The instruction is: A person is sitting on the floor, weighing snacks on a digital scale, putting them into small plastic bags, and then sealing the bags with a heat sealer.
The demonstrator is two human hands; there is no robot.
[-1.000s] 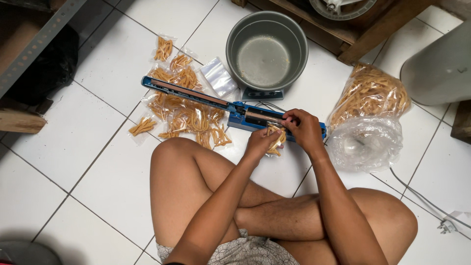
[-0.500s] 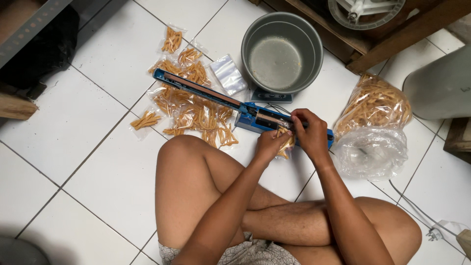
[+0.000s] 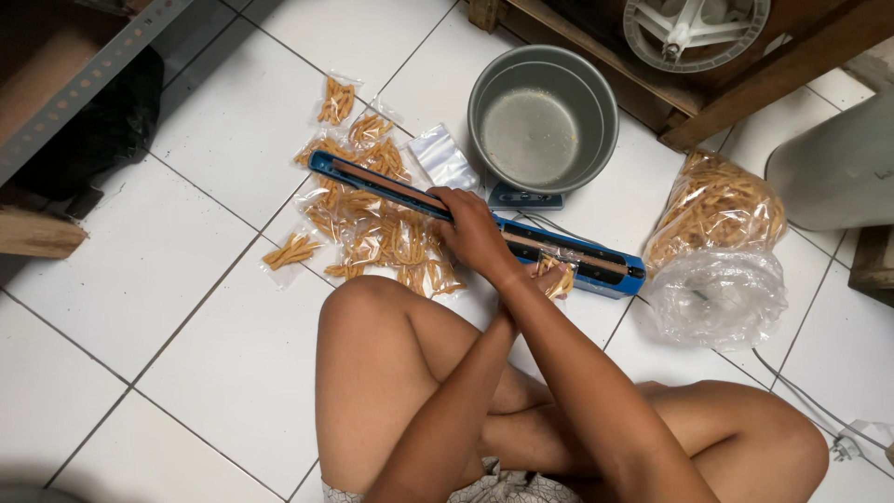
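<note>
A: Blue heat sealer (image 3: 484, 219): status?
B: Right hand (image 3: 477, 233) presses flat on its bar, palm down, crossing over the left arm.
A: Left hand (image 3: 538, 279)?
B: Beneath the right wrist, fingers pinching a small bag of sticks (image 3: 557, 277) at the sealer's edge.

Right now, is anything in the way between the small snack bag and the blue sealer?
Nothing visible: the left hand holds the small snack bag right against the blue sealer, and the right hand rests on its bar.
</note>
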